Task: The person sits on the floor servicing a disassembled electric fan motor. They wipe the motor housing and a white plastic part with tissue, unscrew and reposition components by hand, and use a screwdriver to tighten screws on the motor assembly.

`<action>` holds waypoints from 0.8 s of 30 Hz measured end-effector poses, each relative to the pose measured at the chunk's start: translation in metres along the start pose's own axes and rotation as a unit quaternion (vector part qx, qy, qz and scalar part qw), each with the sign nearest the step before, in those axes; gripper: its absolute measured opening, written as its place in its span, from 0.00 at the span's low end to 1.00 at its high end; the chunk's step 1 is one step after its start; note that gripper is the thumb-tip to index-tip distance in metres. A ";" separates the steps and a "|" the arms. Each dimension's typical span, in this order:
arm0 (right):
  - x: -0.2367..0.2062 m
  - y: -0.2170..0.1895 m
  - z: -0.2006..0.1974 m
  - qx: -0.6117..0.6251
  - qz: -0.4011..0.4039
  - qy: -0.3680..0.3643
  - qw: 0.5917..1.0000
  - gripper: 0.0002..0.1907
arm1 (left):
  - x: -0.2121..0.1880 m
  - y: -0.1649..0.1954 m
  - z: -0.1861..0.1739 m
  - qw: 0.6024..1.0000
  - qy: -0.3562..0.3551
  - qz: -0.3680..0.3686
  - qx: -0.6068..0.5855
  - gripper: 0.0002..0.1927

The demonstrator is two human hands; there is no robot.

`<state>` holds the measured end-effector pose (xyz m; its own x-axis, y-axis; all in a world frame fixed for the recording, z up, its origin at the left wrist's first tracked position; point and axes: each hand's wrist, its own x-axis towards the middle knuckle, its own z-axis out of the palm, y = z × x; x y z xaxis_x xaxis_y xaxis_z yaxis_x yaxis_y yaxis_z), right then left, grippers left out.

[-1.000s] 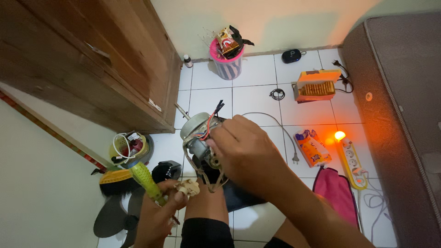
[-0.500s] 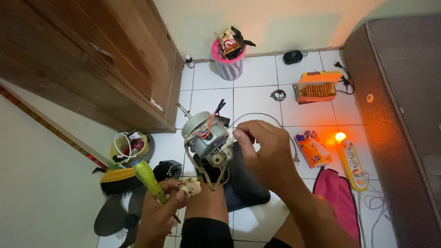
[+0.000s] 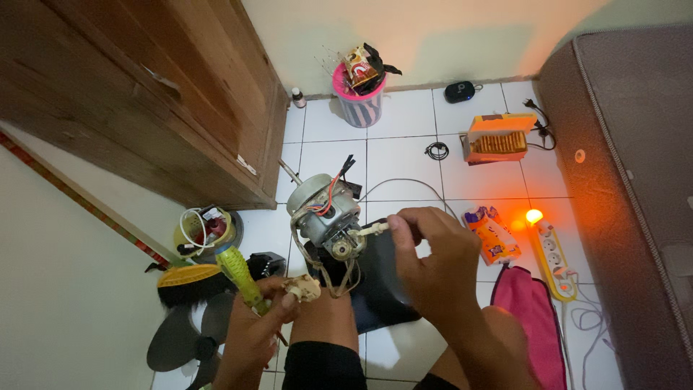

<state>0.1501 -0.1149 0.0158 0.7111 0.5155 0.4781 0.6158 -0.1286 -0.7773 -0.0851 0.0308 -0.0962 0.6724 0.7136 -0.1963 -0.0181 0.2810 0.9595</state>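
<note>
Wooden cupboard (image 3: 144, 94) fills the upper left; a grey mattress (image 3: 628, 180) runs down the right edge. White tiled floor (image 3: 404, 137) between them.

Your right hand (image 3: 426, 263) is raised over your knee, fingers (image 3: 398, 225) pinched tight on a small cream part (image 3: 372, 230) that touches the side of the fan motor (image 3: 323, 214). The motor sits upright on a dark pad (image 3: 379, 289) just ahead of your knee, red and black wires at its top.

Your left hand (image 3: 253, 328) is closed around a yellow-green screwdriver handle (image 3: 240, 274), and its fingers also grip a pale lump-shaped piece (image 3: 303, 288).

Pink cloth (image 3: 530, 318) lies at lower right. A pink striped bin (image 3: 359, 101) stands by the far wall, with a red-and-yellow packet (image 3: 358, 66) sticking out of it. An orange box (image 3: 498, 137) sits right of centre. White power strip (image 3: 552, 256) with a glowing orange light. Orange-and-white snack packet (image 3: 491, 232), flat, just left of the strip.
</note>
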 end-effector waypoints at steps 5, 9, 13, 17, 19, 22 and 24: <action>-0.021 0.003 0.003 0.217 0.184 0.039 0.958 0.06 | -0.001 0.003 0.005 1.000 0.014 -0.005 -0.006 0.14; -0.043 -0.003 0.002 0.245 0.177 0.083 0.950 0.05 | -0.002 0.010 0.007 0.998 0.006 -0.033 0.045 0.13; -0.053 -0.010 -0.001 0.302 0.132 0.073 0.941 0.05 | -0.006 0.017 0.012 0.999 0.006 -0.007 0.030 0.13; -0.051 -0.014 0.001 0.272 0.154 0.090 0.945 0.04 | -0.007 0.026 0.020 0.998 -0.036 0.054 0.015 0.13; -0.049 -0.015 0.002 0.255 0.163 0.096 0.948 0.04 | -0.006 0.032 0.026 0.999 -0.030 0.011 0.020 0.14; -0.047 -0.014 0.004 0.255 0.158 0.111 0.947 0.04 | -0.004 0.040 0.035 0.998 -0.055 0.005 -0.015 0.16; -0.047 -0.011 0.004 0.252 0.188 0.115 0.942 0.04 | -0.003 0.041 0.039 0.998 -0.055 0.004 -0.041 0.17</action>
<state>0.1090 -0.1344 0.0003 0.9372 0.3095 0.1612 0.1076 0.1833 -0.9772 -0.0586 0.0149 -0.0481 0.7492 0.6425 -0.1610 -0.0817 0.3309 0.9401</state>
